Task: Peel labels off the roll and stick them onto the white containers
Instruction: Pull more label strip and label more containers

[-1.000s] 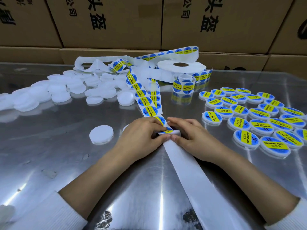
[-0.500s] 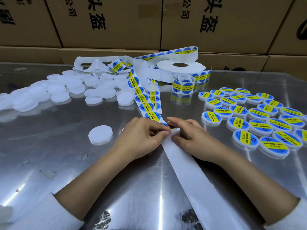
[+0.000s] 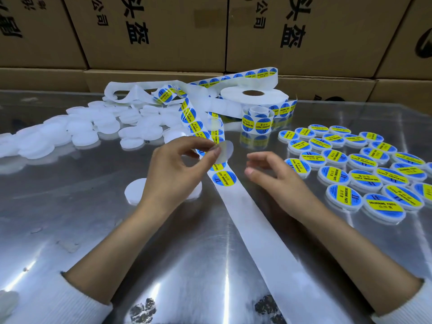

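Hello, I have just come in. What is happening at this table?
A person is labelling small round white containers. The left hand pinches a round label, seen from its pale back, lifted off the long white backing strip. The right hand hovers open beside it, holding nothing. Two unlabelled white containers lie under the left hand. Finished ones with blue and yellow labels stand to the right, a plain white pile to the left.

Polished, mirror-bright metal table (image 3: 70,230), faintly scuffed. Matt white plastic containers (image 3: 98,127). Glossy blue-and-yellow printed labels (image 3: 224,178) on smooth white paper backing strip (image 3: 257,230). Rough brown corrugated cardboard boxes (image 3: 163,31), matt. Ribbed white knit sleeves (image 3: 58,300).
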